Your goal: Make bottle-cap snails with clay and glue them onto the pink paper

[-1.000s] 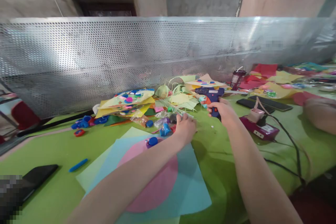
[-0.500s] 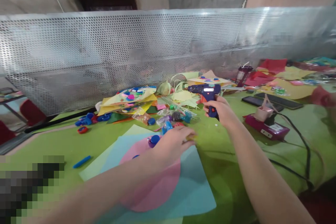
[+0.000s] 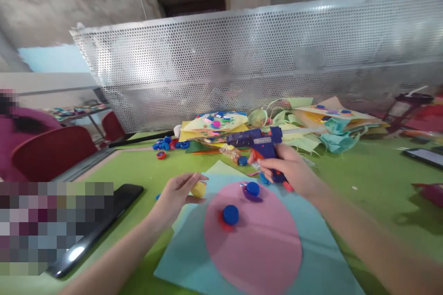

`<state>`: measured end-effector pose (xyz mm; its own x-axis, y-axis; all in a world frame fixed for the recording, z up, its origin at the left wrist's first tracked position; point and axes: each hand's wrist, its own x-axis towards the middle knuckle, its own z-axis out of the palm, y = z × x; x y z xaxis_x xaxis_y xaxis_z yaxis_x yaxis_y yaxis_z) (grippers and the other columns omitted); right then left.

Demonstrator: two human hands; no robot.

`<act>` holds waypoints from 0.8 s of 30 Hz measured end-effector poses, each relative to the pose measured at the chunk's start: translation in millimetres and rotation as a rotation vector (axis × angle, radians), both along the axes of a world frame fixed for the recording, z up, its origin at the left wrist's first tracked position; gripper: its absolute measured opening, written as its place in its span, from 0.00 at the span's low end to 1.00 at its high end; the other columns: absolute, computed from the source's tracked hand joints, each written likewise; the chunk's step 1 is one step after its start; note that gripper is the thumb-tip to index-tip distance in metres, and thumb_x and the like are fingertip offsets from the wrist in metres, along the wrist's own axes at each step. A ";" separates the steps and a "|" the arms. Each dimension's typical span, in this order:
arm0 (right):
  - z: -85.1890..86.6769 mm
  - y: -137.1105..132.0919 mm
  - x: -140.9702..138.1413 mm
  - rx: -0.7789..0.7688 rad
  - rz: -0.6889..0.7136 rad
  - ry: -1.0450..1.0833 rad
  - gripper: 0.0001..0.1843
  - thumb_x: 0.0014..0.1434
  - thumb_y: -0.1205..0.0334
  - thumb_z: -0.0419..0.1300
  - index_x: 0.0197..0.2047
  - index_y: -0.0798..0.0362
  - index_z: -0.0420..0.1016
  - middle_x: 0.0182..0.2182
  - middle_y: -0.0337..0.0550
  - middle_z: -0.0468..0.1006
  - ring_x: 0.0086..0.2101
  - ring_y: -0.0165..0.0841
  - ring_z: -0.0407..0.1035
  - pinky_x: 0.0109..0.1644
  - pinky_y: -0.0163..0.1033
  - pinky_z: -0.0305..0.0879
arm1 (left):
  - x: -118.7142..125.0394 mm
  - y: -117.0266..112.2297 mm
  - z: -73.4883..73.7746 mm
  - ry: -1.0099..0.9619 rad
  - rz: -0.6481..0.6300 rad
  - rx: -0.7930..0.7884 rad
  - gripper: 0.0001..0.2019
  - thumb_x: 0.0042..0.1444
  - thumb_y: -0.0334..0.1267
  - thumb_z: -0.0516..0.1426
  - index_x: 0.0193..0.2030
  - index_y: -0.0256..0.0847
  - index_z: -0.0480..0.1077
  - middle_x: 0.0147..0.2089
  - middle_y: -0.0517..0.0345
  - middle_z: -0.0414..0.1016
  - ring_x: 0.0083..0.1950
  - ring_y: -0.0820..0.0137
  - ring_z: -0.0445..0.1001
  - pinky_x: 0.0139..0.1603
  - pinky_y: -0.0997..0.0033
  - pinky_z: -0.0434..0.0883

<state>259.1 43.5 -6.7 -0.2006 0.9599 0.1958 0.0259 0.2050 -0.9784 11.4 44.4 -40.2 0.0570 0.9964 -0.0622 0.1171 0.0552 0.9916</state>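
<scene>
My right hand point(image 3: 289, 173) is wrapped round the grip of a blue glue gun point(image 3: 258, 140), whose nozzle points left above the paper. My left hand point(image 3: 176, 193) pinches a small yellow cap point(image 3: 199, 189) between thumb and fingers, just left of the sheets. Below them a pink paper circle point(image 3: 256, 244) lies on a light blue sheet point(image 3: 187, 258). Two blue caps point(image 3: 230, 214) point(image 3: 252, 188) sit on the pink circle, each over a small scrap of colour.
The table has a green cloth point(image 3: 363, 179). A heap of coloured papers and caps point(image 3: 214, 126) lies along a perforated metal screen point(image 3: 263, 60). A black phone point(image 3: 97, 228) lies at the left, another phone point(image 3: 424, 156) at the right. Red chairs point(image 3: 51, 150) stand beyond the left edge.
My left hand has drawn back from the heap to the left of the sheets with a yellow cap. The glue gun has come nearer, over the pink circle. The view has swung left.
</scene>
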 end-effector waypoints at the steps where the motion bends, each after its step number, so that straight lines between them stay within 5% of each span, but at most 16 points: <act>1: -2.5 -3.8 -3.7 -0.005 0.003 -0.010 0.07 0.47 0.60 0.59 0.29 0.54 0.70 0.17 0.33 0.63 0.18 0.25 0.56 0.21 0.32 0.53 | -2.4 2.2 -1.4 -0.031 0.010 -0.008 0.21 0.44 0.54 0.61 0.33 0.35 0.75 0.31 0.56 0.74 0.33 0.69 0.73 0.36 0.65 0.77; 5: -17.5 -23.7 -1.4 -0.027 -0.064 -0.078 0.07 0.49 0.59 0.59 0.30 0.53 0.74 0.16 0.32 0.62 0.18 0.25 0.56 0.21 0.30 0.55 | -6.0 1.4 -0.1 -0.049 -0.038 -0.054 0.24 0.42 0.47 0.65 0.45 0.34 0.74 0.37 0.54 0.78 0.43 0.64 0.75 0.50 0.61 0.73; 8: -24.4 -34.6 4.6 -0.005 -0.111 -0.164 0.06 0.51 0.57 0.61 0.30 0.50 0.77 0.17 0.34 0.67 0.20 0.28 0.62 0.23 0.30 0.62 | -6.4 -5.5 0.1 0.133 -0.113 -0.011 0.29 0.43 0.40 0.65 0.55 0.38 0.68 0.40 0.55 0.78 0.39 0.65 0.77 0.45 0.62 0.75; 11: -26.3 -40.1 4.4 0.037 -0.125 -0.242 0.06 0.51 0.56 0.61 0.28 0.46 0.78 0.25 0.37 0.77 0.28 0.33 0.71 0.33 0.32 0.69 | -7.1 -13.5 -4.9 0.315 -0.084 0.245 0.26 0.50 0.38 0.60 0.58 0.44 0.65 0.39 0.58 0.76 0.33 0.67 0.77 0.36 0.66 0.77; 15: -31.6 -46.3 0.5 0.051 -0.139 -0.309 0.06 0.49 0.55 0.61 0.32 0.41 0.79 0.30 0.35 0.81 0.32 0.38 0.74 0.35 0.36 0.73 | -8.3 -21.0 -13.1 0.402 -0.054 0.599 0.31 0.55 0.30 0.55 0.63 0.56 0.53 0.37 0.62 0.74 0.45 0.67 0.77 0.34 0.75 0.76; 24: -40.4 -50.0 3.3 0.089 -0.223 -0.385 0.07 0.45 0.53 0.62 0.31 0.38 0.80 0.26 0.34 0.82 0.25 0.39 0.76 0.23 0.34 0.73 | -6.6 -24.9 -14.0 0.445 -0.069 0.856 0.46 0.55 0.27 0.56 0.68 0.54 0.26 0.41 0.56 0.76 0.42 0.67 0.77 0.38 0.68 0.77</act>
<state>262.4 -6.5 -47.1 -0.0648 0.9707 0.2313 0.4376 0.2360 -0.8676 4.8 19.5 -54.2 0.2642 0.7095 0.6533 0.4676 -0.6867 0.5566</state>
